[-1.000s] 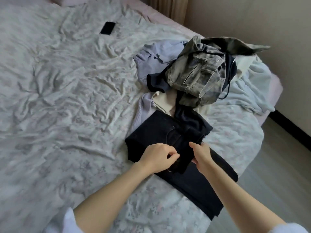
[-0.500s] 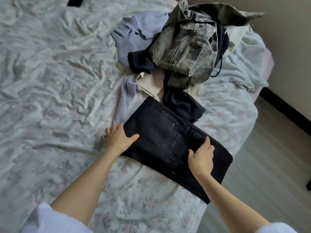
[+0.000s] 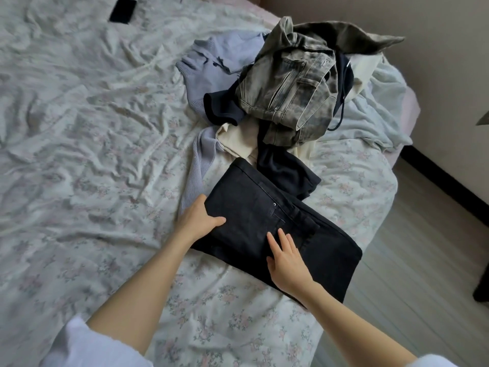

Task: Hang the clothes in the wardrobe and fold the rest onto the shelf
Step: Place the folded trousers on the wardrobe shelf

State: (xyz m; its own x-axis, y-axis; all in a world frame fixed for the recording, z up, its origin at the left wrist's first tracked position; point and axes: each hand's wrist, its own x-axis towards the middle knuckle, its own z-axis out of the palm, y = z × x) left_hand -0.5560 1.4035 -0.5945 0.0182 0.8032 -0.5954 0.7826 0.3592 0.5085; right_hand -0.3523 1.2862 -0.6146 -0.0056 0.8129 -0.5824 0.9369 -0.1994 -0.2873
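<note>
Only the head view here, so everything is placed against the folded pair of black denim jeans (image 3: 277, 229), which is laid flat near the bed's foot-end corner on the rumpled pale floral bedsheet (image 3: 92, 128).

The left hand (image 3: 197, 221) is set at the jeans' left edge, thumb lying on top of the cloth and the fingers tucked at or under the fold. Whether the edge is actually being pinched or just steadied can't be told. The right hand (image 3: 287, 260) is laid flat on the denim near its middle, fingers straight and spread, nothing gripped. Looks like the fold is being pressed and squared so the bundle holds its shape before being lifted for the shelf. That's a guess though.

Beyond the jeans, touching their far edge, a heap of unsorted clothes is piled: a lavender ribbed knit sweater (image 3: 211, 56), a washed grey-green denim garment (image 3: 293, 86) on top, a dark navy garment (image 3: 283, 170) trailing right up against the jeans, and a cream piece (image 3: 235, 139). A pale blue-white blanket (image 3: 375, 107) is bunched to the right of that heap. Far off toward the top left, a black phone (image 3: 123, 14) is left on the sheet.

Neither wardrobe nor shelf is in view. The navy garment and the sweater sleeve could get dragged along when the jeans are lifted.
</note>
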